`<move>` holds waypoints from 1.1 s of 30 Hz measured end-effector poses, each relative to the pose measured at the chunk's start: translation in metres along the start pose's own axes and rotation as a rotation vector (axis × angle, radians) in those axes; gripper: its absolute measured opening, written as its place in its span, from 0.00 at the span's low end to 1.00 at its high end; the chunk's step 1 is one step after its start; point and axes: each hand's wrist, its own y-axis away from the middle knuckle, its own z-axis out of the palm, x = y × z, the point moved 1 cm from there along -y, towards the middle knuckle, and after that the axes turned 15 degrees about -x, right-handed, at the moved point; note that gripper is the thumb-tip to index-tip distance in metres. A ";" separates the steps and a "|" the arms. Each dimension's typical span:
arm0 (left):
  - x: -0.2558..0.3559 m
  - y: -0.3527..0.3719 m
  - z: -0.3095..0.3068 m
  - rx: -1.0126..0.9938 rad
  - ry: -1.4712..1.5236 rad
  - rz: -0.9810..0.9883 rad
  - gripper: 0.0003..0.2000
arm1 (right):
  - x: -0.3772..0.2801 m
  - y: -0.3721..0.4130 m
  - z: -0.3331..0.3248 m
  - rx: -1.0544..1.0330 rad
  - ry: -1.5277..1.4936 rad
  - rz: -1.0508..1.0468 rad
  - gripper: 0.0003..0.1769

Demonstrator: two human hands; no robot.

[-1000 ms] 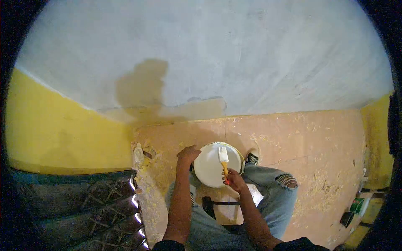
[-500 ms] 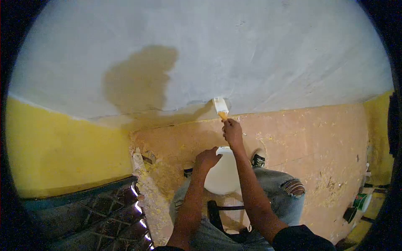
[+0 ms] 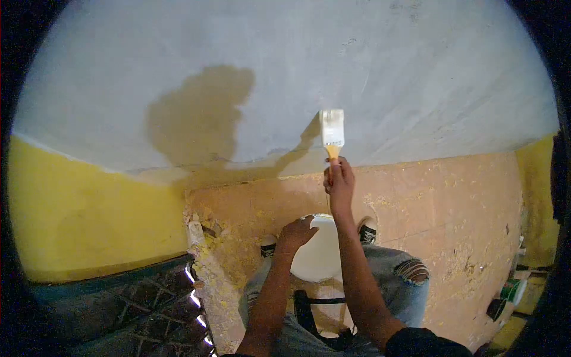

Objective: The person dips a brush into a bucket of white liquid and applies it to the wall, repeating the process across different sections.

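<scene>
My right hand [image 3: 341, 181] grips the wooden handle of a wide paintbrush [image 3: 332, 128], its bristles coated white and pointing up against the pale grey-white wall [image 3: 404, 89]. Whether the bristle tips touch the wall is hard to tell. Between my knees is a white bucket [image 3: 315, 262], seen from above, with pale contents. My left hand [image 3: 297, 233] is closed over the bucket's far left rim, thumb toward the inside. The right forearm passes over the bucket's right side and hides part of it.
Yellow wall [image 3: 89, 208] adjoins on the left above a dark lattice panel [image 3: 137, 297]. Paint flakes and rubble [image 3: 208, 238] litter the pinkish floor [image 3: 404, 202]. A dark stool frame [image 3: 306, 306] shows below the bucket. A green-and-white container [image 3: 513, 290] stands far right.
My right hand has moved the paintbrush up and slightly right, from the wall's bottom edge to higher on the wall. The left hand stays on the bucket rim.
</scene>
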 end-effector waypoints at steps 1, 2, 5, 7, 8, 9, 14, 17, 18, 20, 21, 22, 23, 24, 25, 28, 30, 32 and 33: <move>-0.002 -0.002 0.002 0.000 -0.006 0.000 0.29 | 0.031 -0.010 -0.009 -0.026 -0.009 0.031 0.15; -0.003 -0.006 0.007 0.037 -0.003 0.040 0.29 | 0.057 -0.017 -0.018 -0.050 -0.018 0.062 0.16; 0.004 0.001 -0.004 0.017 0.028 0.036 0.29 | 0.113 -0.013 -0.035 -0.028 0.108 0.258 0.15; 0.004 -0.001 -0.003 -0.042 0.063 -0.006 0.28 | 0.131 -0.001 -0.043 -0.037 0.179 0.281 0.15; -0.004 -0.009 0.003 -0.021 0.052 -0.002 0.28 | 0.134 0.003 -0.044 -0.045 0.251 0.300 0.16; -0.005 -0.011 0.006 0.000 0.040 0.003 0.28 | 0.126 0.006 -0.042 -0.044 0.252 0.296 0.16; -0.004 -0.003 0.004 0.022 -0.011 0.053 0.30 | 0.030 0.004 -0.010 -0.031 0.215 0.318 0.18; 0.002 0.009 -0.002 0.024 0.006 0.037 0.30 | -0.066 0.004 0.018 -0.033 0.089 0.249 0.18; 0.004 0.013 -0.004 0.040 0.022 0.037 0.29 | -0.092 0.009 0.025 -0.035 0.073 0.212 0.17; 0.001 0.010 -0.003 0.016 0.038 0.032 0.29 | -0.133 0.025 0.038 -0.029 0.036 0.138 0.17; 0.000 0.007 -0.003 -0.011 0.048 0.023 0.29 | -0.142 0.028 0.041 -0.021 -0.007 0.063 0.16; -0.001 0.005 -0.003 -0.008 0.050 0.025 0.29 | -0.141 0.026 0.041 -0.023 -0.004 0.062 0.16; -0.003 0.003 -0.001 0.011 0.037 0.035 0.28 | -0.136 0.024 0.041 -0.028 -0.011 -0.022 0.15; -0.003 0.003 -0.001 0.031 0.023 0.042 0.26 | -0.129 0.020 0.038 -0.033 -0.020 -0.106 0.15; -0.003 0.003 -0.001 0.032 0.022 0.040 0.26 | -0.112 0.011 0.032 -0.034 -0.022 -0.107 0.15; -0.001 0.005 -0.003 0.036 0.011 0.033 0.26 | -0.021 -0.023 0.006 -0.077 0.015 -0.059 0.14; -0.003 0.001 -0.002 0.008 0.046 0.078 0.26 | 0.044 -0.024 -0.016 -0.033 0.099 -0.019 0.14; -0.001 0.000 -0.001 0.030 0.039 0.054 0.26 | 0.098 -0.008 -0.038 -0.064 0.111 0.283 0.14; 0.000 0.001 0.000 0.046 0.032 0.030 0.26 | 0.110 0.002 -0.046 -0.062 0.110 0.283 0.14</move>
